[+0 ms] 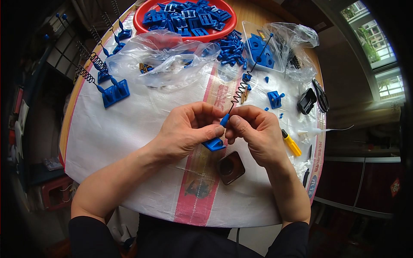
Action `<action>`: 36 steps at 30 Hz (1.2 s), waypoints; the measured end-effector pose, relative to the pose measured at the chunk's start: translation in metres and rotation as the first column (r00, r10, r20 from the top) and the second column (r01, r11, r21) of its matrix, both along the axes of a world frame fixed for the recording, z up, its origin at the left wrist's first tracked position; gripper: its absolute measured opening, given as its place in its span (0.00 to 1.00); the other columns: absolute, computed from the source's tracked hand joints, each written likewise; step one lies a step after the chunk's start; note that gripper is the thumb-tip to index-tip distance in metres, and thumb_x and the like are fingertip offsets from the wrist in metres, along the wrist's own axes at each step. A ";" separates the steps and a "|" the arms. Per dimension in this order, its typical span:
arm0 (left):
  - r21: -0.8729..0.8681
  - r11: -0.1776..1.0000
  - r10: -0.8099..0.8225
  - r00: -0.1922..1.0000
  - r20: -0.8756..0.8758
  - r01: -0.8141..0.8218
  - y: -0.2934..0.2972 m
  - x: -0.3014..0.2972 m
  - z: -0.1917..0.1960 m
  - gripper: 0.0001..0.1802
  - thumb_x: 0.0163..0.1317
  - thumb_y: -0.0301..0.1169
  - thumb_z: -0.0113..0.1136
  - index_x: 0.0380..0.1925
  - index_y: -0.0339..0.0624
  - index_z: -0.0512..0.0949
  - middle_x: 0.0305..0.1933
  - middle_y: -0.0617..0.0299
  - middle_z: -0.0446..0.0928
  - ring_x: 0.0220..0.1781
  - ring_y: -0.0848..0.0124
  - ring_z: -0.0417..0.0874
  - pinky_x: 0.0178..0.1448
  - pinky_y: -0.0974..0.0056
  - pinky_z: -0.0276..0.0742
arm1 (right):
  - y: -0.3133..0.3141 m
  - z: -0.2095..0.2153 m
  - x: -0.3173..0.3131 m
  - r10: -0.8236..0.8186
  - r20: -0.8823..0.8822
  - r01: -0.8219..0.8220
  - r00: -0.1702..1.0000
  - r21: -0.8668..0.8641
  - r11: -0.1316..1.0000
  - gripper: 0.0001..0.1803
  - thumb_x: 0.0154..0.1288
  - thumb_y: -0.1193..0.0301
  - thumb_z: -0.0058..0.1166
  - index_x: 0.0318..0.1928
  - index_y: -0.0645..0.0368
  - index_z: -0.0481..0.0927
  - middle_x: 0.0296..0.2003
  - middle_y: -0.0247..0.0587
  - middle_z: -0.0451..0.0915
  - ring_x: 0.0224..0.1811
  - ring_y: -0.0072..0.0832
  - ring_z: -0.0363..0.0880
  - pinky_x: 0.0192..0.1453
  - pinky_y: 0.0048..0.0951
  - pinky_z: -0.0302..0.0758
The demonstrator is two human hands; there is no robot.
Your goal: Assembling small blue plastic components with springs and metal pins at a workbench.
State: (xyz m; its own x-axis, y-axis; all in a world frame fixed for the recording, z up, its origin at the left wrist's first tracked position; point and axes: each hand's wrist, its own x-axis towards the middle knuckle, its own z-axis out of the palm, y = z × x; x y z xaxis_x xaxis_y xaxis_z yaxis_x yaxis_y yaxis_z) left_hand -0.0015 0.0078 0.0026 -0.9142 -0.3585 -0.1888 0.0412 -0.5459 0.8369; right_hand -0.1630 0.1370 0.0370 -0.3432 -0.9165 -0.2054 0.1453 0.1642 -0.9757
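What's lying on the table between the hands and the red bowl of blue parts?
In the head view, between the hands and the red bowl lies a crumpled clear plastic bag, then bare white woven cloth.

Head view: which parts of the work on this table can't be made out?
- Blue plastic piece: mostly covered by the left hand; its shape stays unclear.
- Spring rod: its lower end is hidden between the fingers of the right hand.
- Clear plastic bag: glare blurs the small parts inside.
- Red bowl: cut off by the top edge.
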 end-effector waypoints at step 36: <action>-0.036 0.956 0.274 0.934 -0.229 -0.290 -0.014 -0.002 -0.004 0.16 0.76 0.34 0.55 0.50 0.31 0.79 0.38 0.59 0.82 0.37 0.72 0.84 0.46 0.68 0.80 | 0.003 -0.007 0.003 0.109 0.014 -0.105 0.994 -0.163 0.981 0.19 0.64 0.75 0.67 0.51 0.65 0.75 0.45 0.38 0.82 0.46 0.23 0.83 0.51 0.27 0.80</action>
State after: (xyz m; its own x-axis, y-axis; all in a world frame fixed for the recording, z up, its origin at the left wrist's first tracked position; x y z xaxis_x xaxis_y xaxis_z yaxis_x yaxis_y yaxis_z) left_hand -0.0039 -0.0061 -0.0017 -0.7895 -0.6125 0.0388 0.3720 -0.4273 0.8240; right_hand -0.1598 0.1403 0.0301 -0.2387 -0.9693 -0.0585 0.1583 0.0206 -0.9872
